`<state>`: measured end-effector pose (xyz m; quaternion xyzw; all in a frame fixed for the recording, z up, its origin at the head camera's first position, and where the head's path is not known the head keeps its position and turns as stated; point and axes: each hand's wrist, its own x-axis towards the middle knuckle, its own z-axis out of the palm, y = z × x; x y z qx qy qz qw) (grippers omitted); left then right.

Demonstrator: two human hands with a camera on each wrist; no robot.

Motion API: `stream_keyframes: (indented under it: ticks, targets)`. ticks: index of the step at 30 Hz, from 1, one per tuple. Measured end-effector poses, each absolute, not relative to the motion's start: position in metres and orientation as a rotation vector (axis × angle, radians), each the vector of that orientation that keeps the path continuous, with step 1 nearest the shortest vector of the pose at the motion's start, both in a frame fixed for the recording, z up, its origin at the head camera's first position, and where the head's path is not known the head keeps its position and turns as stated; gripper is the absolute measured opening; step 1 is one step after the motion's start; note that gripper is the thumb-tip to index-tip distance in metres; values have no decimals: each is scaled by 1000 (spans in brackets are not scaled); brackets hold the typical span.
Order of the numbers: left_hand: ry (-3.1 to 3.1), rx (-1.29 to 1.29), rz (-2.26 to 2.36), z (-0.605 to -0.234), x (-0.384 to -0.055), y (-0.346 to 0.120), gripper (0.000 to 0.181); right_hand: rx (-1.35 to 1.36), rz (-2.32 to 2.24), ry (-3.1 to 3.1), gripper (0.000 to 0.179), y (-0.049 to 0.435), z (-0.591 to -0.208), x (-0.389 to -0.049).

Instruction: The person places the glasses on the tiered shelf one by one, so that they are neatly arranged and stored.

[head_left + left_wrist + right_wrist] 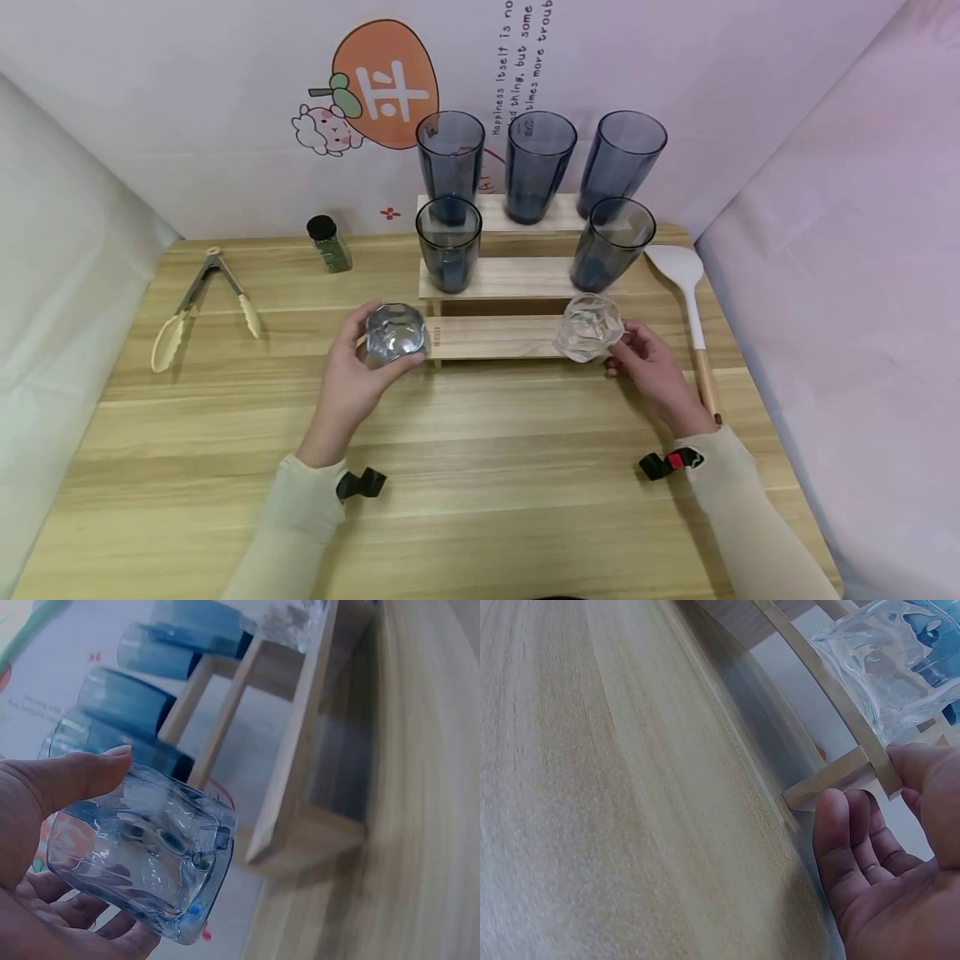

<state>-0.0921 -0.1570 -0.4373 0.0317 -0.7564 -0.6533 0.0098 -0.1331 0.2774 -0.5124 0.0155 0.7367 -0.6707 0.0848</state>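
My left hand (352, 383) grips a clear, faceted glass tumbler (395, 333), held beside the left end of the low shelf. In the left wrist view, the thumb presses one side of this tumbler (150, 847), with the fingers curved underneath. A second clear tumbler (588, 327), with wavy sides, stands on the right end of the lowest shelf step (498, 337). Right against it is my right hand (656, 375), one digit touching near its base. In the right wrist view, the other fingers (832, 832) hang loosely bent by the shelf end, holding nothing.
Tall blue-grey glasses (542, 167) line the top step. Shorter dark glasses (450, 246) stand at both ends of the middle step. Tongs (197, 292) and a black-capped spice jar (330, 243) lie left and back left. A white spatula (686, 283) lies along the right.
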Motion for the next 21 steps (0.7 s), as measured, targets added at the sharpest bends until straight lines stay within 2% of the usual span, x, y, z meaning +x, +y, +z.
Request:
stream_keyframes:
  ticks: [10, 21]
  targets:
    - [-2378, -75, -2062, -437, -110, -122, 94, 22, -2000, 2197, 36, 279, -513, -133]
    - [-2342, -28, -2100, -444, -116, -104, 91, 29, -1984, 2195, 37, 279, -513, -134]
